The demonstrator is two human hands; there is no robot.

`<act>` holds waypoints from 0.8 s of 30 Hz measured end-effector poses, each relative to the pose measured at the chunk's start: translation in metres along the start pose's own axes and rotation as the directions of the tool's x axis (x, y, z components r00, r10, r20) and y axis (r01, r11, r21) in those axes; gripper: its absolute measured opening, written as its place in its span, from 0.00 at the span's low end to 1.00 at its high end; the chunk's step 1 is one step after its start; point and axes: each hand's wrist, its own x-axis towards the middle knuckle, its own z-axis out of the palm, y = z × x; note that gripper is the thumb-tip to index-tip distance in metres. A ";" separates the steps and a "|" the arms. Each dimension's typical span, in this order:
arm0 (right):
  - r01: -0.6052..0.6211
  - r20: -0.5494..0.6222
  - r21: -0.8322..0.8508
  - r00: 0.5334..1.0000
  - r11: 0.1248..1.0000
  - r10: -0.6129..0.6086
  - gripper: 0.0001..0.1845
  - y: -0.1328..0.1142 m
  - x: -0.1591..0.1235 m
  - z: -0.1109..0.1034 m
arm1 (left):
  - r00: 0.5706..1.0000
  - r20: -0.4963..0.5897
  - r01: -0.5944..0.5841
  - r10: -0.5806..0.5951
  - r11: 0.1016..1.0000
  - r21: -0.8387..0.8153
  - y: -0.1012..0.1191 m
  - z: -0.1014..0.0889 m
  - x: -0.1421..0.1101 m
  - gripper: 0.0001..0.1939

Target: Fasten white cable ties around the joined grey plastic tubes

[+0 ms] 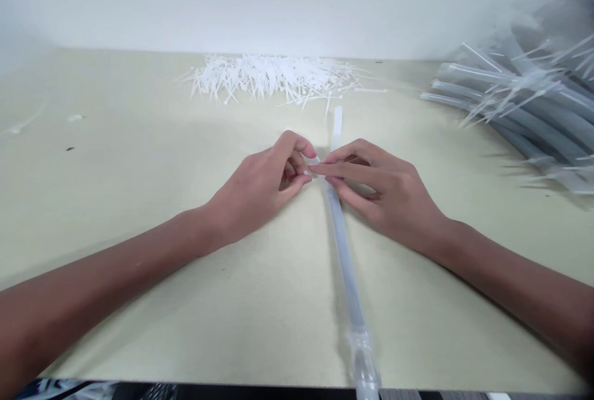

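Note:
A long, narrow grey strip in clear plastic (346, 258) lies on the table, running from its pale far end to a bunched clear end at the front edge. My right hand (385, 180) grips this strip near its upper part, with thumb and fingertips closed about it and one finger reaching left. Just left of the strip, my left hand (260, 187) pinches a small white piece that looks like a zip tie. Most of that tie is hidden by the fingers, so how it sits around the strip cannot be made out.
A heap of white zip ties (273, 75) is spread along the back of the table (139, 183). At the right lies a pile of similar plastic-covered strips (529, 109) with white ties sticking out. A small white scrap (75, 118) rests at the left.

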 end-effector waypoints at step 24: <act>0.051 -0.003 -0.060 0.999 0.997 -0.051 0.17 0.001 0.000 0.002 | 1.000 0.015 -0.001 0.001 1.000 0.004 0.000 0.001 0.000 0.12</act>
